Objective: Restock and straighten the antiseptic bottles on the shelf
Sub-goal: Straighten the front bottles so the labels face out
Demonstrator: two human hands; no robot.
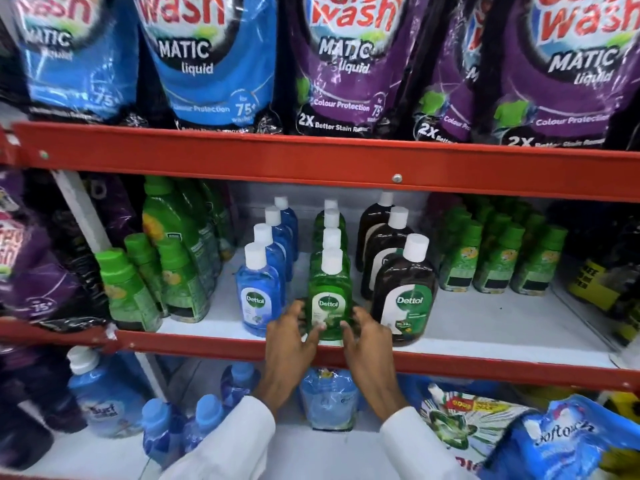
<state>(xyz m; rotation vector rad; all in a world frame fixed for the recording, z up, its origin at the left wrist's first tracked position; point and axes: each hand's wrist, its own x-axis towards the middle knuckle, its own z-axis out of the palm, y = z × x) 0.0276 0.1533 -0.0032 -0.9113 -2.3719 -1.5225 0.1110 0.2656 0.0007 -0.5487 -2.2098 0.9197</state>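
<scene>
Three rows of Dettol antiseptic bottles with white caps run front to back on the middle white shelf [485,327]. Blue bottles [255,299] form the left row, green ones the middle row, brown ones [405,296] the right row. My left hand [292,341] and my right hand [367,337] grip the two sides of the front green bottle [329,299], which stands upright at the shelf's front edge with its label facing me. Both wrists cross the red shelf rail [207,344].
Green-capped green bottles stand left [128,289] and right [498,261] of the Dettol rows. Blue and purple detergent pouches [214,60] fill the upper shelf. Blue bottles [104,396] and refill pouches [561,441] lie on the lower shelf. Bare shelf shows in front of the right green bottles.
</scene>
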